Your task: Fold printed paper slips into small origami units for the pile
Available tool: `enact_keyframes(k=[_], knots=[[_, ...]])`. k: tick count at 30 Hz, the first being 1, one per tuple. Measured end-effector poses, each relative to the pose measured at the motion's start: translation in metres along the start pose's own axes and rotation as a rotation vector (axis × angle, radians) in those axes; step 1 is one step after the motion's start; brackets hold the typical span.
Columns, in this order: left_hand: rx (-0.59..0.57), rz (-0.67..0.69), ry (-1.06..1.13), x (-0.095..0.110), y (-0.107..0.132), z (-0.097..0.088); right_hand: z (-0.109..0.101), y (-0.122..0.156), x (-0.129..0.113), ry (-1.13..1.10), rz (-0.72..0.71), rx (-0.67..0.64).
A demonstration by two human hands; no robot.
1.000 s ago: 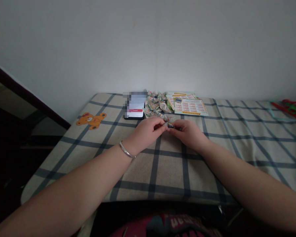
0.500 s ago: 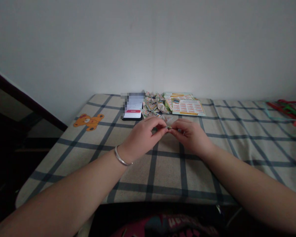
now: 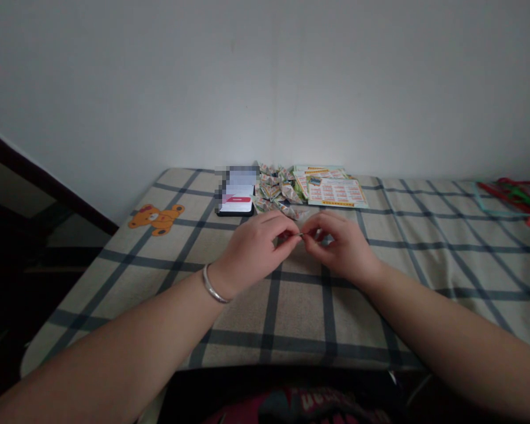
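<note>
My left hand (image 3: 258,241) and my right hand (image 3: 340,244) meet over the checked cloth (image 3: 291,294), fingertips pinched together on a small folded piece of printed paper (image 3: 301,234). The piece is tiny and mostly hidden between the fingers. A silver bangle (image 3: 212,285) sits on my left wrist. Just beyond the hands lies a heap of several small folded paper shapes (image 3: 276,191).
A phone (image 3: 236,197) with a lit screen lies at the back, left of the heap. Printed sheets (image 3: 335,189) lie to its right. Red and green strips (image 3: 519,197) rest at the far right. A bear print (image 3: 156,217) marks the cloth's left. Wall behind; dark drop at left.
Both hands have drawn slightly nearer to me and lifted a little, still pinching the small piece, which looks thinner now. The view has shifted a bit.
</note>
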State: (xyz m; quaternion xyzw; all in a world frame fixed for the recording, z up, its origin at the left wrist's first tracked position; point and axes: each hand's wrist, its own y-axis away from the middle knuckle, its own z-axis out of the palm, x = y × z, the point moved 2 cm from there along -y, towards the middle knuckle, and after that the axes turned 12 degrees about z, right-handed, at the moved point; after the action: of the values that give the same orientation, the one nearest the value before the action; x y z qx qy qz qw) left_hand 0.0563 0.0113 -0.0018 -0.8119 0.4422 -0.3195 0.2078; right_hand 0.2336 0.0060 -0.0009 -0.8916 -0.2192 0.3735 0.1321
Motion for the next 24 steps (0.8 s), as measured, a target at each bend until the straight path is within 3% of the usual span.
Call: enact_keyframes(k=[10, 24], knots=[[-0.051, -0.02, 0.104, 0.0, -0.002, 0.003, 0.002, 0.002, -0.003, -0.044, 0.013, -0.065], [0.062, -0.196, 0.287, -0.019, -0.003, 0.004, 0.003, -0.004, 0.016, -0.266, 0.186, -0.008]])
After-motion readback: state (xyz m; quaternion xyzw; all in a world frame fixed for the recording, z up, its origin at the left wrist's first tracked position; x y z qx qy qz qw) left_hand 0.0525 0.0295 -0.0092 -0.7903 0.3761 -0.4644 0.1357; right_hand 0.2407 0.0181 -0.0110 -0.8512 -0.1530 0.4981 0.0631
